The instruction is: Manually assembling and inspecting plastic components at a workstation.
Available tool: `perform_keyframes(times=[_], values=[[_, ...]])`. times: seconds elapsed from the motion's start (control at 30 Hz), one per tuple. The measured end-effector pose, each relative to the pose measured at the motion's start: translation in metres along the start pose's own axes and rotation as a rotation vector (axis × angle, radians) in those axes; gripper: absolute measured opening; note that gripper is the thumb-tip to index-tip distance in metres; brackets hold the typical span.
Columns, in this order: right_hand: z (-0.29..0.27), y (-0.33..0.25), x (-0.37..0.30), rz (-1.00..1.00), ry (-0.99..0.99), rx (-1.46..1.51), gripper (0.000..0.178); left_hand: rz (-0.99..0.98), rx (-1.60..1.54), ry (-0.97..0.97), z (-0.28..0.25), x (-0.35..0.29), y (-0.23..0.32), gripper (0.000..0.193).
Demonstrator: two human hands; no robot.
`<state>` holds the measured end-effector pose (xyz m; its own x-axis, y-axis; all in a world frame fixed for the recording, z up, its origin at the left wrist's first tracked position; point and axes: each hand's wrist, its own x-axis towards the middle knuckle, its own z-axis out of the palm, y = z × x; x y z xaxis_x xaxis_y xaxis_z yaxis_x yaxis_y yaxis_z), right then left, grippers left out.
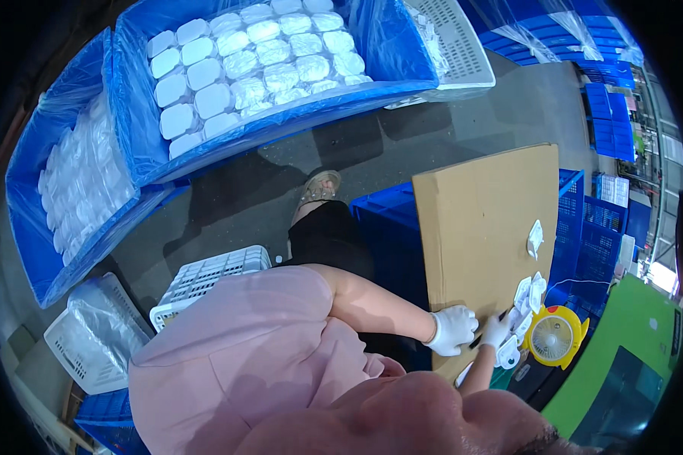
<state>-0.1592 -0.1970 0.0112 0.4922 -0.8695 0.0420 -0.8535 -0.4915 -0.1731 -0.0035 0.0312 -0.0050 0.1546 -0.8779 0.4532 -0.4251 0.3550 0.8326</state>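
The right hand [495, 332] is at white pieces [537, 290] running toward one o'clock; the left hand [453, 330], curled, sits at its nine. I cannot tell what either grip pinches. Sorting pieces seems underway, calling next for a light pinch. Cardboard [486, 220] spreads toward twelve.

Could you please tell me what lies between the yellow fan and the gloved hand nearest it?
In the head view, small white pieces lie between that gloved hand and the yellow fan.
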Motion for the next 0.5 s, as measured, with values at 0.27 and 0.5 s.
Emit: perform_keyframes(times=[0.27, 0.5], values=[[-0.001, -0.132, 0.166, -0.256, -0.114, -0.57, 0.044, 0.021, 0.051, -0.081, -0.005, 0.006, -0.004, 0.028], [0.009, -0.126, 0.095, -0.202, 0.122, -0.484, 0.034, -0.047, -0.076, -0.068, -0.014, 0.014, -0.009, 0.034]])
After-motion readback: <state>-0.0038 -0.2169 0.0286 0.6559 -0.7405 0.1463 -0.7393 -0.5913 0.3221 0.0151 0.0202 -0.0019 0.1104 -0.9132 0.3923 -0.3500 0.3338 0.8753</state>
